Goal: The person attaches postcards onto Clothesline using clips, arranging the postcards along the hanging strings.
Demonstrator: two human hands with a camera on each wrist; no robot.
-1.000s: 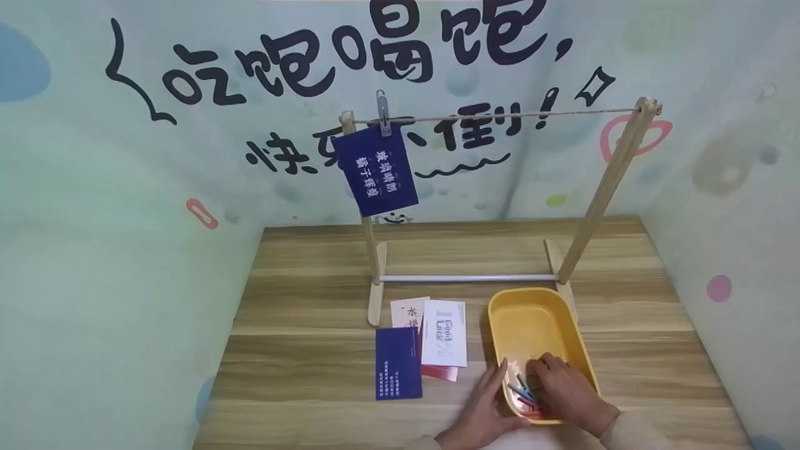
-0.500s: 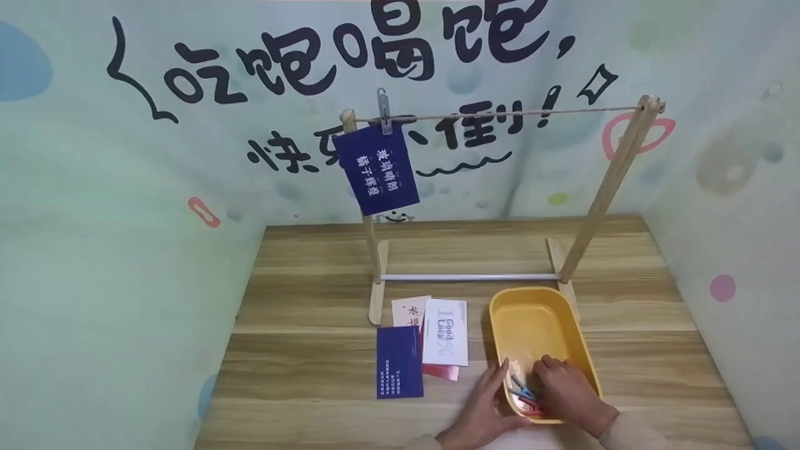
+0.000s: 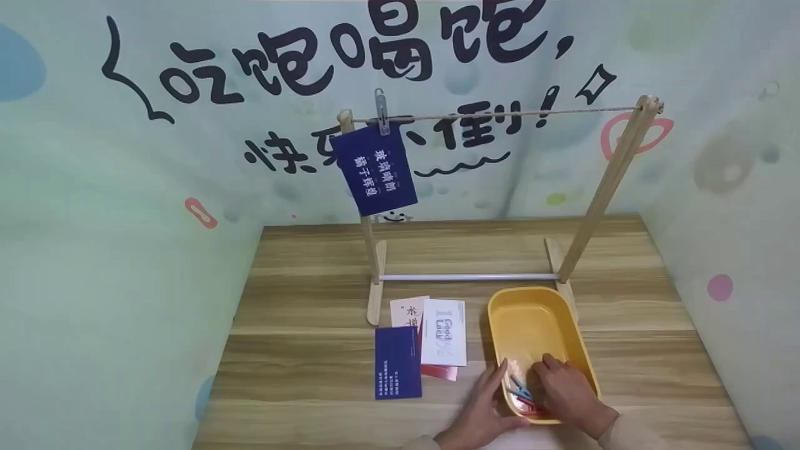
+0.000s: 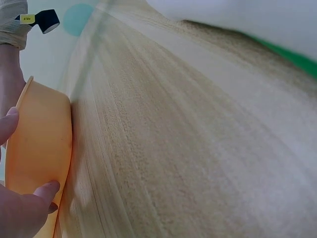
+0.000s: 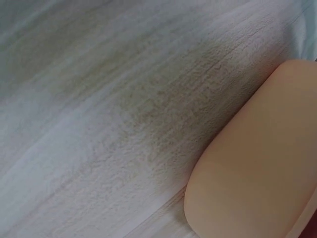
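My left hand [image 3: 478, 409] holds the near left corner of a yellow plastic tray [image 3: 531, 300]. In the left wrist view, fingertips [image 4: 48, 189] press its outer wall. My right hand [image 3: 565, 387] reaches inside the tray's near end with bent fingers; its fingertips, and whatever may be between them, are hidden. Beside it lie a blue clothespin [image 3: 520, 389] and red clothespins [image 3: 530, 407]. In the right wrist view only the tray's outer wall [image 5: 252, 163] and the tabletop show.
Behind the tray stands a wooden frame [image 3: 603, 194] with a string [image 3: 475, 117] across its top. A grey clothespin [image 3: 382, 112] hangs a dark blue card [image 3: 375, 172] there. Left of the tray lie a dark blue card [image 3: 398, 362], a white card [image 3: 444, 332] and pinkish cards [image 3: 406, 309].
My right fingers have shifted slightly among the clothespins, and the blue clothespin has turned a little. The left hand stays at the tray's corner.
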